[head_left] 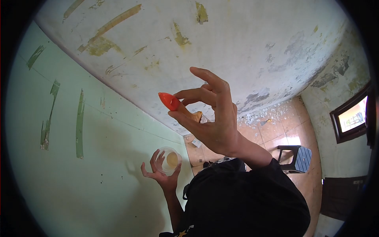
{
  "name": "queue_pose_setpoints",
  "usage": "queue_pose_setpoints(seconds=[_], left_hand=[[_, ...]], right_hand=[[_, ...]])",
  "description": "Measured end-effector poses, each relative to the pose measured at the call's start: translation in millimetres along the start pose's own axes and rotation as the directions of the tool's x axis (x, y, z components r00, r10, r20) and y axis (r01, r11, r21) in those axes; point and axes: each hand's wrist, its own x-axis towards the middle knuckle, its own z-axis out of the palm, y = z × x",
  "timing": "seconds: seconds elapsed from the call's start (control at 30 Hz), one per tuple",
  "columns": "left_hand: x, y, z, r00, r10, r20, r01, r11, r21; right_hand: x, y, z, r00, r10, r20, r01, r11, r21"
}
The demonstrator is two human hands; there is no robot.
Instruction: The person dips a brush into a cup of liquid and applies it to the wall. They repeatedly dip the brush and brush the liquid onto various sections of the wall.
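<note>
My right hand point(215, 108) is raised in front of the peeling white wall point(237, 43). Thumb and fingertips pinch a paintbrush point(169, 102) by its handle, which has an orange-red end and a wood-coloured part. A bit of what looks like the metal ferrule shows behind the thumb; my hand hides the bristles. Lower and to the left, my left hand point(166, 179) grips a clear plastic cup point(169, 161) from below and the side. Something pale yellowish, seemingly liquid, lies in the bottom of the cup.
A pale green wall point(110, 166) with tape-like strips stands close on the left. On the tiled floor point(288, 130), scattered with flakes, are a plastic stool point(302, 159) and a small white packet point(196, 143). A dark-framed window point(352, 115) is at right.
</note>
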Motion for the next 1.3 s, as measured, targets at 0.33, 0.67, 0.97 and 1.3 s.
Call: queue_pose_setpoints(seconds=[0.33,0.67,0.97,1.3], left_hand=[[6.9,4.0,7.3,1.0,0.008,-0.004,-0.008,0.999,-0.041],[11.2,7.5,22.4,0.998,-0.002,0.058,0.004,0.999,-0.038],[11.1,-7.1,43.4,0.993,-0.063,0.104,0.073,0.993,-0.089],[9.2,-45.7,59.7,0.985,-0.117,0.123,0.136,0.978,-0.155]], right_hand=[[-8.9,3.6,3.6,0.999,-0.038,0.013,0.04,0.992,-0.119],[-19.4,15.9,-1.4,0.946,0.319,0.061,-0.325,0.933,0.156],[-31.3,44.2,-4.9,0.792,0.59,0.157,-0.605,0.723,0.333],[-15.9,38.0,11.0,0.784,0.545,0.296,-0.62,0.678,0.394]])
